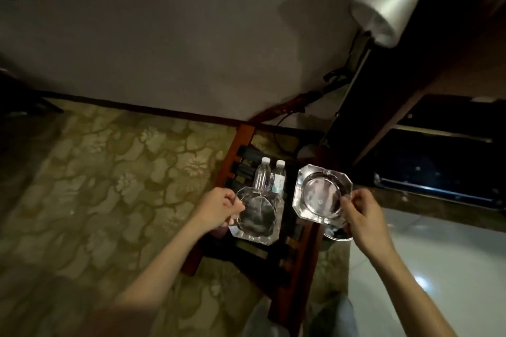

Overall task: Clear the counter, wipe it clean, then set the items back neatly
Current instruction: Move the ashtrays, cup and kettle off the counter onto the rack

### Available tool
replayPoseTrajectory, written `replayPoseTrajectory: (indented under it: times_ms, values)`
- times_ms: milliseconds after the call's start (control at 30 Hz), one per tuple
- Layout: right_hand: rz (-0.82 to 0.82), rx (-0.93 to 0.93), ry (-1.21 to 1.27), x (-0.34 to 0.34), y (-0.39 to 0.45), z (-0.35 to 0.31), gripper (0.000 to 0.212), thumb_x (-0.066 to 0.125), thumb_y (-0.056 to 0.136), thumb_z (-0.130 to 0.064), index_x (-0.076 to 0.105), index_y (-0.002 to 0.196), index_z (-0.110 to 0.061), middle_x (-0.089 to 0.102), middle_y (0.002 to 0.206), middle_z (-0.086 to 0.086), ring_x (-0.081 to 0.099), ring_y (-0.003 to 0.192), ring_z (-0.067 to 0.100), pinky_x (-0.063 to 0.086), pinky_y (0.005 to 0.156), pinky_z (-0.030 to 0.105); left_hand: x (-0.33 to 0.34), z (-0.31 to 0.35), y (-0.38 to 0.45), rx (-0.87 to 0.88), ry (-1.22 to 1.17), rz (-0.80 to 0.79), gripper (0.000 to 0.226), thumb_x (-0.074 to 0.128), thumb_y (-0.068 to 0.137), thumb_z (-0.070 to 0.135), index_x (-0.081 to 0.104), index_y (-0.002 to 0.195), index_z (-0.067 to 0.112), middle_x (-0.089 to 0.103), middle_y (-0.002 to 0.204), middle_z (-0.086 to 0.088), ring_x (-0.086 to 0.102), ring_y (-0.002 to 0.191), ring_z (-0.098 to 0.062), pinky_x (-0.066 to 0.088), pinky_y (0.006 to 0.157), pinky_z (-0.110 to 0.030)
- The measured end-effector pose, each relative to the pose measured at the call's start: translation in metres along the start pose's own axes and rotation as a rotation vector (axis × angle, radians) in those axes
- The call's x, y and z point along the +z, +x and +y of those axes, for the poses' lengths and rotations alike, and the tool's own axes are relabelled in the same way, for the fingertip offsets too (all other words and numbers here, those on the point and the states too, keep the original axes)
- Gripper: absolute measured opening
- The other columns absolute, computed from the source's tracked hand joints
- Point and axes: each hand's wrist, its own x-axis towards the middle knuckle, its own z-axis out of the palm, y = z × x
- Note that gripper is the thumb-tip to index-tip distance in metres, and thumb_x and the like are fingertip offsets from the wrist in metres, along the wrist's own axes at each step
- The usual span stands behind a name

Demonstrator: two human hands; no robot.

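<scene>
Wooden slatted rack (247, 135), patterned carpet (109, 172), white lampshade (387, 8)

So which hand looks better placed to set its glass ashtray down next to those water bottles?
Probably the left hand: its ashtray sits low over the wooden rack, just in front of the two bottles. The right hand holds its ashtray tilted, off the rack's right edge.

The room is dim, with a yellowish cast over the carpet (109, 172). The brightest spots are the pale lamp shade (388, 8) and a glare patch on the glossy floor tiles (421, 280). The two glass ashtrays (321, 194) catch faint glints. The upper right corner sinks into near black. Straight edges bow at the frame's borders, and the lower left forearm (131, 301) is smeared and soft.
</scene>
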Motion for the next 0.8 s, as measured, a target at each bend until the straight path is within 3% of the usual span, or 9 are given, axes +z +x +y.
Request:
replayPoseTrajectory:
  times_ms: [133, 267, 367, 500, 633, 800]
  values:
    - [0.029, 0.131, -0.013, 0.043, 0.003, 0.051, 0.014, 0.053, 0.096, -0.022, 0.047, 0.084, -0.016, 0.054, 0.068, 0.005, 0.052, 0.064, 0.026, 0.046, 0.062, 0.045, 0.041, -0.048, 0.03, -0.046, 0.086, -0.041, 0.025, 0.071, 0.085, 0.021, 0.056, 0.065, 0.021, 0.061, 0.053, 0.007, 0.056, 0.047, -0.009, 0.049, 0.052, -0.029]
    - [0.025, 0.203, -0.045, 0.081, 0.014, 0.102, 0.01, 0.05, 0.097, -0.019, 0.05, 0.099, -0.009, 0.059, 0.079, 0.005, 0.055, 0.071, 0.022, 0.042, 0.061, 0.034, 0.087, -0.085, 0.06, -0.102, 0.154, -0.103, 0.013, 0.07, 0.086, 0.029, 0.065, 0.086, 0.017, 0.067, 0.076, 0.001, 0.064, 0.071, -0.015, 0.057, 0.074, -0.035]
    - [0.034, 0.232, -0.077, 0.108, 0.026, 0.138, 0.013, 0.049, 0.098, -0.019, 0.05, 0.097, -0.006, 0.057, 0.075, 0.003, 0.052, 0.066, 0.017, 0.039, 0.061, 0.033, 0.12, -0.114, 0.086, -0.135, 0.217, -0.1, 0.016, 0.07, 0.085, 0.032, 0.067, 0.09, 0.016, 0.071, 0.084, -0.002, 0.067, 0.083, -0.019, 0.052, 0.077, -0.031]
    - [0.026, 0.29, -0.12, 0.139, 0.046, 0.18, 0.016, 0.05, 0.098, -0.021, 0.05, 0.1, -0.005, 0.061, 0.082, 0.01, 0.058, 0.076, 0.029, 0.043, 0.069, 0.034, 0.154, -0.149, 0.115, -0.191, 0.246, -0.101, 0.015, 0.069, 0.086, 0.034, 0.063, 0.08, 0.022, 0.073, 0.087, -0.004, 0.068, 0.085, -0.019, 0.052, 0.079, -0.031]
    - [-0.003, 0.306, -0.157, 0.167, 0.057, 0.206, 0.018, 0.048, 0.099, -0.022, 0.049, 0.103, -0.005, 0.064, 0.092, 0.017, 0.061, 0.087, 0.035, 0.045, 0.072, 0.036, 0.173, -0.179, 0.132, -0.224, 0.253, -0.083, 0.014, 0.068, 0.086, 0.034, 0.065, 0.087, 0.02, 0.071, 0.088, -0.002, 0.067, 0.086, -0.019, 0.052, 0.078, -0.032]
    - [-0.064, 0.304, -0.14, 0.2, 0.055, 0.228, 0.011, 0.048, 0.098, -0.022, 0.045, 0.098, -0.011, 0.063, 0.08, 0.01, 0.065, 0.075, 0.038, 0.054, 0.071, 0.052, 0.185, -0.206, 0.149, -0.222, 0.175, -0.049, 0.012, 0.069, 0.086, 0.028, 0.064, 0.081, 0.019, 0.06, 0.066, 0.004, 0.066, 0.072, -0.02, 0.047, 0.062, -0.025]
